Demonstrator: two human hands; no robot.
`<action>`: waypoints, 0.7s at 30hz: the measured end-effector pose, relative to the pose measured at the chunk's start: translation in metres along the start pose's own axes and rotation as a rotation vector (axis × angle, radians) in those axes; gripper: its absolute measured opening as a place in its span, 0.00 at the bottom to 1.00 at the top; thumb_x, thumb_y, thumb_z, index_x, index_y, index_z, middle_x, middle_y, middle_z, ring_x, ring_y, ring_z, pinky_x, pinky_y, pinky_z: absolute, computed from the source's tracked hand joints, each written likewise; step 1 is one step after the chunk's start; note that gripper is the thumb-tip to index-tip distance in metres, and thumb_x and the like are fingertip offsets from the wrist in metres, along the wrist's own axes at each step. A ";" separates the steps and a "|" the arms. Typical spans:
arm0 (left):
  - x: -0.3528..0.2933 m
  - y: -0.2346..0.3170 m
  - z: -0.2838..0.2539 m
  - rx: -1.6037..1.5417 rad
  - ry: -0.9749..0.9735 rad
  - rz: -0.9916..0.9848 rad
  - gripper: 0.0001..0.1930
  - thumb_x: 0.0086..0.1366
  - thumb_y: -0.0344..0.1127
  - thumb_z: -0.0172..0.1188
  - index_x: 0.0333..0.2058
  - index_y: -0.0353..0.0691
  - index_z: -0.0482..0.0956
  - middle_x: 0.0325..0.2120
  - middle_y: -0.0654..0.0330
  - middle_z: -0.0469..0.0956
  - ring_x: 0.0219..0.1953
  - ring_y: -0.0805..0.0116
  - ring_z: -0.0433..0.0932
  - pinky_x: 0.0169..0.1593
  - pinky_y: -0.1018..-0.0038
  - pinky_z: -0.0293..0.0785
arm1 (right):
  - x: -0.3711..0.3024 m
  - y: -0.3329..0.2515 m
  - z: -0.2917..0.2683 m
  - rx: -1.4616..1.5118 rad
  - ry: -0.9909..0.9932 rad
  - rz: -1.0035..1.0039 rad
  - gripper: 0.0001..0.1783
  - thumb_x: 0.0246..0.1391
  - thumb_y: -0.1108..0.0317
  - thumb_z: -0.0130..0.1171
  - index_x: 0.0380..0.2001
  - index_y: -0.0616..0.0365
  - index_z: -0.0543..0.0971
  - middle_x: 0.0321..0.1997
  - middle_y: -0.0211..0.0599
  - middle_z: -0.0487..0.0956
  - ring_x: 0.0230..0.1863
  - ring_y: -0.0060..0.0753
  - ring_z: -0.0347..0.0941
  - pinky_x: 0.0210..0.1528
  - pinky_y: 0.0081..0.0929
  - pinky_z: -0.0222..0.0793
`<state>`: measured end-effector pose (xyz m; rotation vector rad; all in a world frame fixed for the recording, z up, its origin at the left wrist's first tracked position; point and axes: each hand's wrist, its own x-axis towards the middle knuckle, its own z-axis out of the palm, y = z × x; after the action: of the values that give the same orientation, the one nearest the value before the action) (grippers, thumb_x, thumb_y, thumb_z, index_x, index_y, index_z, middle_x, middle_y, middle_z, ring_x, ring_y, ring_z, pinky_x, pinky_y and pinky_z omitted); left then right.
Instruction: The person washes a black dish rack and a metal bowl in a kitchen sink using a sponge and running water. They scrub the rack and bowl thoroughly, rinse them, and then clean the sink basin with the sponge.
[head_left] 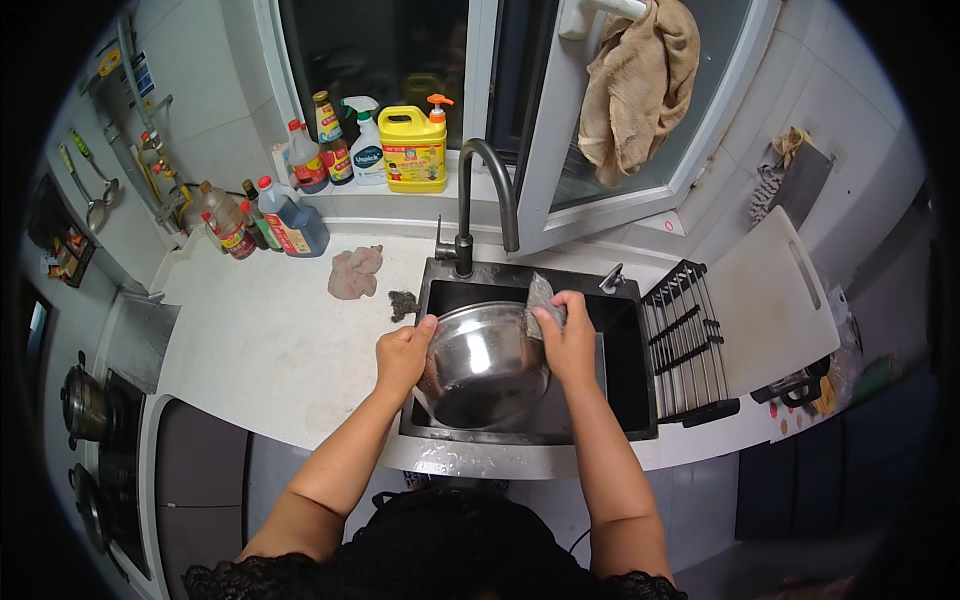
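While we look down from the head camera, our two bare forearms reach forward from the lower edge over a dark sink [625, 385]. Our left hand [402, 355] is curled around the near left rim of a steel bowl [487, 365], thumb lying along the rim and fingers wrapped beneath, so the bowl is tilted with its shiny inside turned toward us, held above the sink basin. Our right hand [568, 340] is closed in a pinch on a grey scouring pad [541, 300], pressing it against the bowl's far right rim. Just beyond both hands stands a dark curved tap [487, 190]. To the left of our left hand, on the pale counter [260, 350], lie a small dark scrubber [402, 304] and, farther off, a crumpled pink cloth [354, 272]. Beyond them, bottles stand along the windowsill, among them a yellow pump bottle [413, 148]. To the right of our right hand sits a black dish rack [685, 340], then a white cutting board [770, 305]. A beige towel [637, 85] hangs from the window handle above.
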<state>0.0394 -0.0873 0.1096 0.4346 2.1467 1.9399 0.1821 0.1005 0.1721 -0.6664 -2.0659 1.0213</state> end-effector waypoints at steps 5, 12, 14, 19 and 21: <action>-0.005 0.030 0.002 0.218 0.019 0.124 0.29 0.58 0.52 0.62 0.09 0.33 0.70 0.05 0.63 0.66 0.11 0.77 0.62 0.16 0.73 0.58 | -0.014 -0.022 0.009 -0.162 -0.031 -0.464 0.10 0.41 0.65 0.66 0.30 0.53 0.79 0.51 0.44 0.67 0.54 0.51 0.60 0.55 0.41 0.59; -0.018 0.031 0.009 0.327 0.015 0.359 0.28 0.65 0.48 0.54 0.11 0.33 0.68 0.06 0.63 0.59 0.12 0.76 0.56 0.17 0.72 0.54 | -0.030 -0.051 0.020 -0.464 0.037 -0.550 0.07 0.44 0.60 0.63 0.29 0.45 0.81 0.52 0.40 0.67 0.58 0.50 0.56 0.61 0.58 0.43; -0.021 0.038 0.006 0.359 0.035 0.359 0.29 0.66 0.51 0.50 0.11 0.34 0.70 0.07 0.55 0.63 0.11 0.67 0.61 0.18 0.68 0.58 | -0.024 -0.040 0.018 -0.503 0.065 -0.529 0.07 0.44 0.61 0.63 0.28 0.45 0.81 0.52 0.39 0.67 0.58 0.49 0.56 0.61 0.59 0.42; -0.015 0.039 0.000 0.366 0.029 0.386 0.33 0.69 0.55 0.38 0.15 0.35 0.74 0.10 0.50 0.69 0.15 0.53 0.70 0.23 0.62 0.63 | -0.012 -0.012 0.005 -0.358 0.076 -0.507 0.06 0.42 0.68 0.62 0.27 0.51 0.78 0.43 0.36 0.71 0.48 0.46 0.64 0.50 0.45 0.58; -0.015 0.037 0.006 0.408 0.048 0.404 0.35 0.69 0.57 0.35 0.17 0.35 0.76 0.12 0.48 0.71 0.18 0.50 0.73 0.26 0.61 0.65 | -0.016 -0.032 0.018 -0.303 0.009 -0.706 0.08 0.43 0.70 0.61 0.30 0.51 0.77 0.37 0.33 0.72 0.42 0.42 0.68 0.45 0.41 0.61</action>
<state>0.0577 -0.0840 0.1450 0.9667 2.6584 1.6842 0.1735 0.0633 0.1846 -0.0473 -2.2125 0.3066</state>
